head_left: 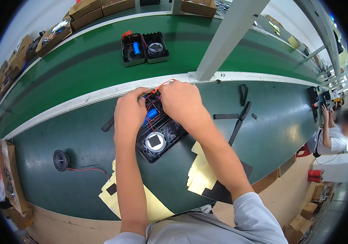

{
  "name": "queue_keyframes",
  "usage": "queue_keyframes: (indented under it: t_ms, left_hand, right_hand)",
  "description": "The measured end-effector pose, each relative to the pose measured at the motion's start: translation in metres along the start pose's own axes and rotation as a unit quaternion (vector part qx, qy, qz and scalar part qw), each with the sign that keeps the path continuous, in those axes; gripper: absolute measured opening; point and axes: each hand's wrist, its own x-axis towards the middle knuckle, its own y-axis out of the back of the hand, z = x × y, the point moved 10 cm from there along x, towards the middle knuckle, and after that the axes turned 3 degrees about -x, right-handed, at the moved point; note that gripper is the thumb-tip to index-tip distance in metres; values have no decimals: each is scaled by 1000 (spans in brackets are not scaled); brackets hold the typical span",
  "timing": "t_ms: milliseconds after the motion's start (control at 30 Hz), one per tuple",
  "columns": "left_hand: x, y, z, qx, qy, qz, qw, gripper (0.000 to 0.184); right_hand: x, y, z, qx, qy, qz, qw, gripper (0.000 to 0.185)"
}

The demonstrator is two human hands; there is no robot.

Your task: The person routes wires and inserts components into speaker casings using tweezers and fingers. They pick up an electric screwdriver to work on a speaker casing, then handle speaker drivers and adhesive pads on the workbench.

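Observation:
A black plastic speaker housing point(171, 129) lies open at a slant on the green bench, with a blue cylindrical battery point(152, 113), thin red wires and a round speaker point(155, 142) inside. The speaker has a black square on its back. At the housing's far end, my left hand point(130, 112) is closed with its fingertips on the edge. My right hand point(183, 101) is closed beside it, and a thin orange strip point(165, 84) loops out from its fingers. Both hands partly hide that end, so fine contact is hard to see.
A loose speaker point(61, 160) with red and black wires sits at left. Yellow backing sheets point(201, 173) lie near my body, black strips point(239, 122) at right. Another opened housing point(144, 49) stands beyond the white rail. A grey post point(230, 40) rises there; a person works far right.

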Motion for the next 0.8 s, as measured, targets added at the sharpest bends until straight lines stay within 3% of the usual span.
queue_keyframes:
  t_ms: [100,200,300,600,800]
  left_hand:
    - [-1,0,-3,7,7,7,1000,22]
    - [-1,2,-2,5,-25,34,999,21]
    - [-1,3,-1,22,-20,25,999,20]
    - [0,3,-2,8,-16,20,1000,20]
    - [-1,5,7,1,-75,50,996,19]
  right_hand:
    - [-5,8,3,13,-15,-25,999,17]
    - [-4,24,12,55,-7,34,998,18]
    - [-2,31,11,128,-1,20,992,20]
    - [5,4,14,117,6,13,993,21]
    - [6,-2,12,69,-9,11,998,20]
